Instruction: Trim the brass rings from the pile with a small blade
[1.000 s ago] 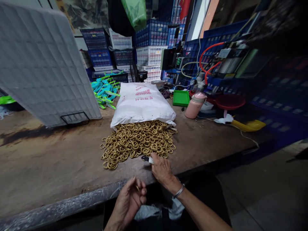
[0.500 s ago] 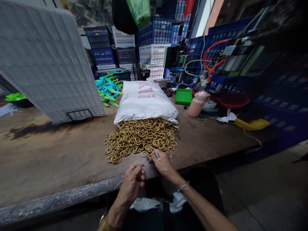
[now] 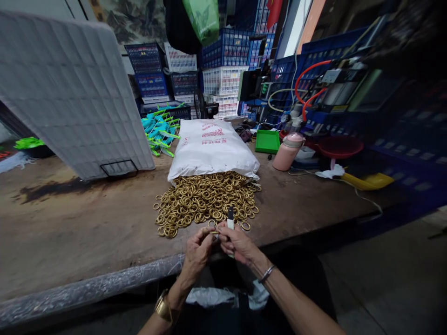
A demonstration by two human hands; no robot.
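A heap of gold rings (image 3: 206,197) spills from the mouth of a white printed sack (image 3: 213,151) onto the table. In front of the heap, close to the table's edge, my two hands meet. My left hand (image 3: 197,250) is closed, its thumb and fingertips pinching a gold ring (image 3: 214,232). The fingers of my right hand (image 3: 240,244) are wrapped round a small knife (image 3: 230,223) with a dark blade and white-wrapped handle, its blade pointing up toward the heap. My right fingertips also touch the ring's side.
A padded white panel (image 3: 77,97) leans at the left. Teal and green plastic pieces (image 3: 160,130) lie beside the sack. To the right stand a green tray (image 3: 267,141), a pink bottle (image 3: 288,152), a red dish (image 3: 340,147) and a yellow scoop (image 3: 368,180). Crates (image 3: 225,81) are stacked behind.
My left hand has risen from the table's edge and come up against my right hand, with a ring now between them. The knife has turned from pointing left to pointing up.
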